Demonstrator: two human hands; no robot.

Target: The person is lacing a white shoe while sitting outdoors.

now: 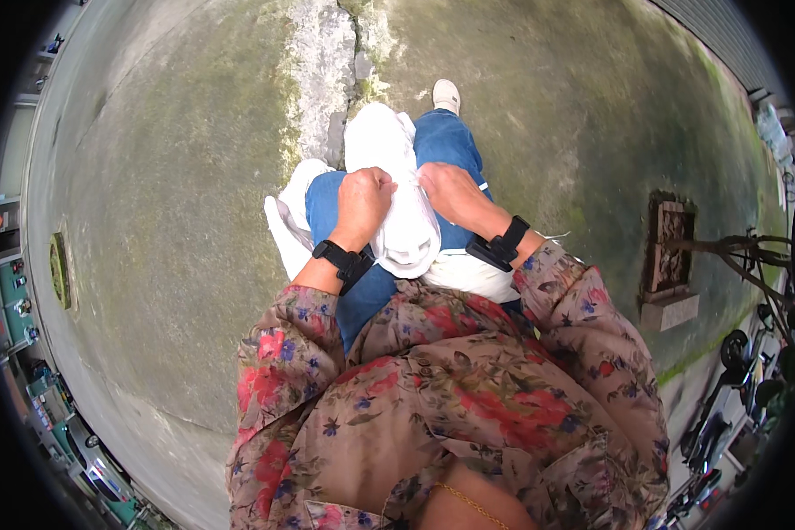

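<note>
A white cloth piece (pixel 396 231) lies bunched lengthwise over my lap, with a rounded, folded edge at the near end. My left hand (pixel 365 203) is closed at the cloth's left side, thumb and forefinger pinched together on it. At the opposite side, my right hand (pixel 455 190) has its fingertips pressed together at the cloth's edge. Anything small between the fingers is too fine to make out. More white fabric (pixel 284 231) hangs beside my left leg, and another white piece (pixel 473 276) rests under my right forearm. Both wrists carry black straps.
Blue-trousered legs (pixel 450 141) are under the cloth, one pale shoe (pixel 446 95) showing ahead. Around me is mossy concrete ground (pixel 185 221) with a cracked pale strip. A brick-edged planter (pixel 671 252) with a bare-branched plant stands to the right. Parked vehicles line the lower right.
</note>
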